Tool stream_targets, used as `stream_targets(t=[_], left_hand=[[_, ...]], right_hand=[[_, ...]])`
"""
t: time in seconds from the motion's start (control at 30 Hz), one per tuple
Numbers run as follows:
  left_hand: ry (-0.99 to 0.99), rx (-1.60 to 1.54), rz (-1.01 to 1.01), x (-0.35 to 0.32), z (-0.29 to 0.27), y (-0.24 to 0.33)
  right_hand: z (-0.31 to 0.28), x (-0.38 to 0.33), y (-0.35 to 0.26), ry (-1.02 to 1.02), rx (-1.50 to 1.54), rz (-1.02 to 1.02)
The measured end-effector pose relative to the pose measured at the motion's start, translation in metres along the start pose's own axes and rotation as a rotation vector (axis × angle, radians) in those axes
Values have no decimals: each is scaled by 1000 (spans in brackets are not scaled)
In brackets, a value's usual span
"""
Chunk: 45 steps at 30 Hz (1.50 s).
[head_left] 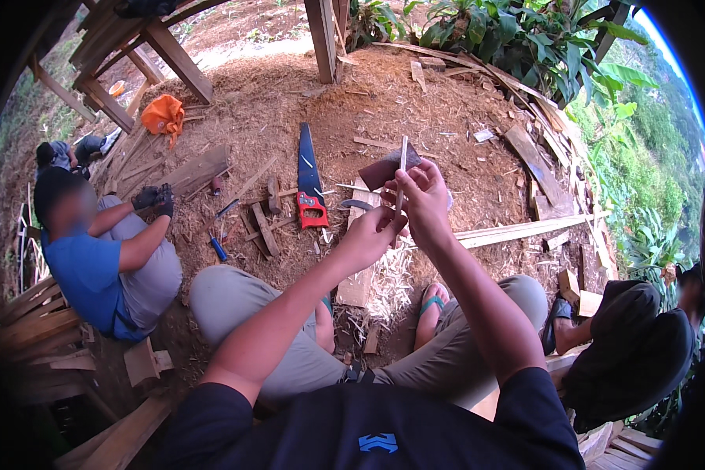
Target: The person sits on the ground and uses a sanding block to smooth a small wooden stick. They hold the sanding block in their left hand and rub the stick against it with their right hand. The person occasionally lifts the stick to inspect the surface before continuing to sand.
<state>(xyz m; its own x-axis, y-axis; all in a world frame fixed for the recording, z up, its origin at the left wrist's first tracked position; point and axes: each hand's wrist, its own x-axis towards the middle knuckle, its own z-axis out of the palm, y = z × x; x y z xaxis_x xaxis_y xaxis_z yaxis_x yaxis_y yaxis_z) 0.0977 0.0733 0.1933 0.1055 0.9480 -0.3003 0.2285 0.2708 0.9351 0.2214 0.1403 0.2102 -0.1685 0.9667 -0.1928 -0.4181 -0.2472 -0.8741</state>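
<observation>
In front of my knees, both my hands are raised over the ground around a thin pale wooden stick [404,153], which stands nearly upright. My left hand [374,233] pinches its lower end between thumb and fingers. Higher up, my right hand [427,200] has its fingers closed round the stick. A curled dark brown sheet [381,170], resembling sandpaper, sticks out to the left of the right hand's fingers and passes behind the stick. Below the hands lies a wooden board [356,288] with pale wood shavings [389,283] beside it. A dark curved blade [357,204] rests near the board's far end.
A handsaw [312,207] with a red handle lies left of the board. Farther left are a blue-handled tool [218,249], wood offcuts [264,229] and an orange bag [163,116]. A gloved person [90,258] sits at left, another [634,345] at right. Long planks [525,229] lie to the right.
</observation>
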Motion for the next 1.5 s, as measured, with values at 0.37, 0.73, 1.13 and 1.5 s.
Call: stream_targets(t=[0.37,0.73,1.13,1.5], left_hand=[[6,-243,46,2,-5,-6],[33,-360,93,-2,-8,2],[30,-434,65,-5,-15,8],[-16,-380,43,-3,-11,0]], right_hand=[[-20,22,5,-161,-28,-32],[-15,22,-5,-139,112,-8],[-17,24,-11,-116,117,-33],[-23,28,-16,-212,281,35]])
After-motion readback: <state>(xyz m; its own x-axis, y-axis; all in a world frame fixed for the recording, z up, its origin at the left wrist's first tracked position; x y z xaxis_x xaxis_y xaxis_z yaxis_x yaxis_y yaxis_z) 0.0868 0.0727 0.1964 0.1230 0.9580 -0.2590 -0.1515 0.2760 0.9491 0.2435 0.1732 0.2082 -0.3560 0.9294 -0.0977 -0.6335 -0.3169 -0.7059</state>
